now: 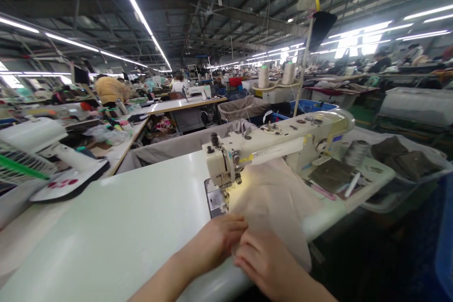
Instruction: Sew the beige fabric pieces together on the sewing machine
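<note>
A cream sewing machine (269, 139) stands on a pale green table (141, 217), its lamp lit near the needle. Beige fabric (272, 193) lies under the machine's arm and drapes over the table's front edge. Just in front of the needle area, my left hand (219, 238) has its fingers curled on the fabric's near left edge. Close beside it on the right, my right hand (264, 257) pinches the same edge with bent fingers. The two hands almost touch.
Scissors with pink handles (322, 191), a dark cloth piece (331, 174) and a grey thread cone (356, 153) lie right of the machine. A white fan (53, 155) stands at left. Behind are a fabric-lined bin (170, 148) and a thread stand pole (304, 66).
</note>
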`<state>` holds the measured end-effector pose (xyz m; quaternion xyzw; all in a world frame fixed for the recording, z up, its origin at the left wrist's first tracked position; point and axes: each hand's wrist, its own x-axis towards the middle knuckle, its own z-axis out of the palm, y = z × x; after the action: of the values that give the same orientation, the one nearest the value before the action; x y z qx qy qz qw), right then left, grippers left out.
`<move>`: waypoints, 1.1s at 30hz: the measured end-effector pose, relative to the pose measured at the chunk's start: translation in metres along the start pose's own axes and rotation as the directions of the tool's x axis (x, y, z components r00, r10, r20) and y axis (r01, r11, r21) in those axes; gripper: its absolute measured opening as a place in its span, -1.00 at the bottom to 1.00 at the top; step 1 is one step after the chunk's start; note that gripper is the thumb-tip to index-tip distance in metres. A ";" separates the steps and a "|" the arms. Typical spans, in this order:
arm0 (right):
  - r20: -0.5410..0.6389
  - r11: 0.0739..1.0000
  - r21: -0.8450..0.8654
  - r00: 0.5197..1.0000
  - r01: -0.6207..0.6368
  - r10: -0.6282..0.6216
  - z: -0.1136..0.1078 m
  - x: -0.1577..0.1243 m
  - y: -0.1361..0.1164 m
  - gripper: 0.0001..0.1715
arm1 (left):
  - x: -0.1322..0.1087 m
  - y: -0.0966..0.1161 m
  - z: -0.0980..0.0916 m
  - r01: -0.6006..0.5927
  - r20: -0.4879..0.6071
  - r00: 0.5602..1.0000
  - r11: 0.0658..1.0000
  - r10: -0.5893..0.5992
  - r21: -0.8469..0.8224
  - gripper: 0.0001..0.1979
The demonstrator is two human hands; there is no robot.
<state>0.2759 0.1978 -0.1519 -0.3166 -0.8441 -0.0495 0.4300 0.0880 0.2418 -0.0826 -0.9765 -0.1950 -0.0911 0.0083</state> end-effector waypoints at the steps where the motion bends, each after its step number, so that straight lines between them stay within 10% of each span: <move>1: 0.017 0.999 0.039 1.000 -0.012 0.011 0.001 -0.004 -0.001 -0.65 | -0.009 0.001 0.001 0.010 0.020 1.000 1.000 -0.010 0.012 -0.63; 6: 0.229 0.980 0.175 0.965 0.091 -0.130 0.000 -0.024 0.018 -0.13 | -0.091 0.004 0.006 0.089 -0.051 0.995 0.981 -0.081 0.175 -0.46; 12: 0.433 0.970 0.239 0.890 0.039 -0.143 -0.008 -0.016 0.012 -0.23 | -0.148 0.020 -0.008 0.328 -0.114 0.943 0.934 -0.314 0.141 -0.61; 17: 0.387 0.808 0.521 0.920 -0.275 0.064 -0.001 0.016 0.010 -0.70 | -0.122 0.017 -0.016 0.616 -0.230 0.709 0.744 -0.667 -0.260 -0.63; 21: 0.251 0.462 0.705 0.798 -0.539 0.548 0.032 0.027 0.019 -0.31 | -0.112 -0.004 -0.013 0.745 -0.291 0.455 0.539 -0.842 -0.393 -0.56; 24: 0.210 0.295 0.836 0.767 -0.462 0.607 0.049 0.023 0.020 -0.29 | -0.116 -0.010 -0.011 0.771 -0.297 0.388 0.484 -0.872 -0.413 -0.54; 33: 0.185 0.676 0.563 0.869 -0.476 0.458 0.031 0.032 0.020 -0.98 | -0.122 -0.004 -0.006 0.778 -0.281 0.274 0.384 -0.920 -0.497 -0.52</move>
<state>0.2519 0.2400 -0.1511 -0.3720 -0.7133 0.3320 0.4926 -0.0255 0.1990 -0.0985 -0.6403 -0.6658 -0.3643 -0.1188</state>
